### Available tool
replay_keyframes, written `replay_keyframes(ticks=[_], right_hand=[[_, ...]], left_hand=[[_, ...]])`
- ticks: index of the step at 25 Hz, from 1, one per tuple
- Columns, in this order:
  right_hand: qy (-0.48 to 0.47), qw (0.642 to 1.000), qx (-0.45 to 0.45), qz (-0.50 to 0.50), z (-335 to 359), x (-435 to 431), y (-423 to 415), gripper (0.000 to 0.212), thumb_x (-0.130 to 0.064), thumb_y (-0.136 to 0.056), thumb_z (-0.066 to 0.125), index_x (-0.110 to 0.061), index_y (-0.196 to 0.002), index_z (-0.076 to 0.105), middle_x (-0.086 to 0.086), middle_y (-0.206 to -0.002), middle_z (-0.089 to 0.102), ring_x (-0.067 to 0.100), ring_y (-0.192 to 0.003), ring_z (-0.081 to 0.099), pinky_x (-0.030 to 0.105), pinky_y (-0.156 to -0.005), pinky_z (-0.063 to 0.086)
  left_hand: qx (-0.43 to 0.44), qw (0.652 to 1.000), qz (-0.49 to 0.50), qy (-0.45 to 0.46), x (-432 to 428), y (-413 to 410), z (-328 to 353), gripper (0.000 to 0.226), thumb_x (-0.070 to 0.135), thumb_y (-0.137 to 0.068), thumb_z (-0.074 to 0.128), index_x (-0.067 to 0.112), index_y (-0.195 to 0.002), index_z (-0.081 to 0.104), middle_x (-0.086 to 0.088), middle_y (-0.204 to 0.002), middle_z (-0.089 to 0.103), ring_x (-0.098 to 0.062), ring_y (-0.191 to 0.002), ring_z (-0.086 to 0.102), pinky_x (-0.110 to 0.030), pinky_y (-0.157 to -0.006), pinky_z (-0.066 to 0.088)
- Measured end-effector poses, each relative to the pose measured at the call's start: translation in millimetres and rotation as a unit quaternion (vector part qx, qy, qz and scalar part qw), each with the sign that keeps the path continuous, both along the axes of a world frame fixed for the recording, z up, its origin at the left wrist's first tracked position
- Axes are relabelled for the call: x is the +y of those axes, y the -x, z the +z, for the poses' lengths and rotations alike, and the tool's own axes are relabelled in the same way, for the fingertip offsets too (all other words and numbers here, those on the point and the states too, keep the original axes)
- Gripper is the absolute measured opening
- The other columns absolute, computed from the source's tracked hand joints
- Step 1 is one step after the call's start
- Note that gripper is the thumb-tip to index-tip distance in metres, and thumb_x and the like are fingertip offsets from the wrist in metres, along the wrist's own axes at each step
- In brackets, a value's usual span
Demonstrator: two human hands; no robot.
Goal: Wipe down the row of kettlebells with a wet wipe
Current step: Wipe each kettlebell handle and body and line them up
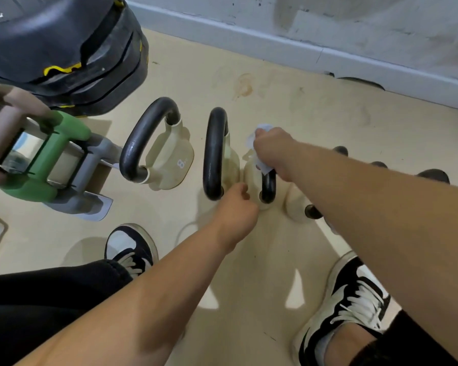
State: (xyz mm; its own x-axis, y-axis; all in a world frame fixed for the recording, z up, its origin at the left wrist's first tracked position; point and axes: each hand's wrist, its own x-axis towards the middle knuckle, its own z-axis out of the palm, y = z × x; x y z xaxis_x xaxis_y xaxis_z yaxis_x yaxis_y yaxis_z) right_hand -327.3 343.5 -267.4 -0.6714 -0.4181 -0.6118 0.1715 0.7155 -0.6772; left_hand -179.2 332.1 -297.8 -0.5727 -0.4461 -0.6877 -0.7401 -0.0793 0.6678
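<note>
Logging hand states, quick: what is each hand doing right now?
Left hand: curled beside a kettlebell; grip cannot be told.
Right hand: closed on the wet wipe at that kettlebell's handle.

Cream kettlebells (pixel 169 159) in a row, white wipe (pixel 262 127) on one

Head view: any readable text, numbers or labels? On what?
"8": white, on the side of the leftmost kettlebell; the small characters after it are too blurred.
Yellow marks on the dark stack: unreadable.
The wipe in the right hand: no text.
</note>
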Motion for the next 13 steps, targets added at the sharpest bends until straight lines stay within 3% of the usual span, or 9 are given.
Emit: replay_keyframes(ticks=[2,4,6,10,13], right_hand=[[0.02,1.0,0.003,-0.015,-2.5,6.2,-17.8,0.015,-0.009,-0.104,0.037,-0.009,-0.104,0.052,0.014,-0.084,0.05,0.026,-0.071,0.05,0.028,-0.056,0.038],[0.006,1.0,0.007,-0.009,-3.9,24.0,-39.3,0.025,-0.021,-0.109,0.035,-0.008,-0.128,0.046,0.005,-0.084,0.051,0.018,-0.069,0.05,0.026,-0.053,0.034],[0.001,1.0,0.026,0.001,-7.2,48.1,-58.1,0.038,-0.028,-0.111,0.034,-0.006,-0.142,0.035,-0.001,-0.089,0.051,0.01,-0.074,0.05,0.027,-0.057,0.035],[0.019,0.998,0.051,-0.007,-16.0,69.4,-89.8,0.056,-0.015,-0.105,0.046,-0.016,-0.155,0.022,0.005,-0.125,0.052,0.022,-0.11,0.054,0.033,-0.09,0.046],[0.009,0.999,0.035,-0.032,-14.8,45.7,-71.9,0.051,-0.024,-0.107,0.041,-0.011,-0.154,0.023,0.01,-0.13,0.052,0.025,-0.098,0.052,0.033,-0.082,0.04]], left_hand=[[0.0,1.0,0.001,0.006,-0.4,-3.4,-2.2,0.059,0.003,-0.094,0.045,0.015,-0.152,0.039,0.004,-0.128,0.055,-0.017,-0.123,0.053,-0.029,-0.096,0.045],[0.0,1.0,0.002,0.015,1.0,-6.3,0.2,0.052,0.001,-0.094,0.045,0.014,-0.145,0.045,0.012,-0.103,0.055,-0.013,-0.104,0.055,-0.028,-0.085,0.048],[-0.006,1.0,0.006,0.019,3.7,-8.6,3.4,0.048,0.001,-0.094,0.047,0.013,-0.141,0.049,0.015,-0.093,0.052,-0.016,-0.099,0.057,-0.031,-0.087,0.051],[-0.021,0.999,0.013,0.026,4.8,-10.2,-0.3,0.048,0.006,-0.091,0.051,0.017,-0.138,0.053,0.001,-0.111,0.065,-0.021,-0.104,0.064,-0.03,-0.086,0.052],[-0.022,0.999,0.002,0.04,2.3,-10.6,-5.1,0.058,0.009,-0.082,0.048,0.018,-0.139,0.055,-0.002,-0.129,0.064,-0.021,-0.114,0.064,-0.034,-0.096,0.054]])
